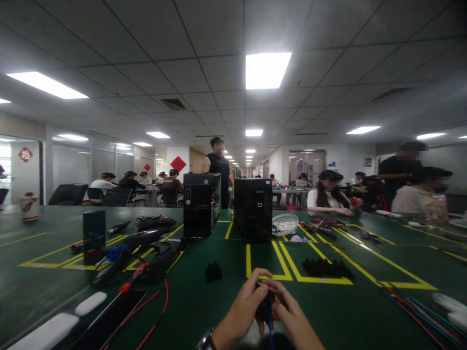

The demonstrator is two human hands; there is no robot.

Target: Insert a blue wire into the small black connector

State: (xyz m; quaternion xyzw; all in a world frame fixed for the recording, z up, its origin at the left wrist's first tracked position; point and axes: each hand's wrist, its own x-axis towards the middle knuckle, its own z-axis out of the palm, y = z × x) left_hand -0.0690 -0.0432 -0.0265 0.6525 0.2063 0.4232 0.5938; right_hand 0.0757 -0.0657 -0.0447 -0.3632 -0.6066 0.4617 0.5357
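Observation:
At the front edge of the green table, my left hand (245, 305) grips a small dark block (264, 302), its thumb along the near side and its fingers over the top. My right hand (290, 311) holds the same block from the right with closed fingers. A blue wire (270, 323) hangs down from the block between the two hands. Most of the block is covered by the fingers. Beyond the hands lie a small black clump (213, 272) to the left and a row of black pieces (326, 268) to the right.
Two black computer towers (197, 206) (254, 209) stand ahead, beside a white basket (285, 224). Red wires (166, 296), a red-handled tool (134, 277) and a black tablet (109, 316) lie left. Coloured wires (412, 306) lie right. A person (328, 197) sits across the table.

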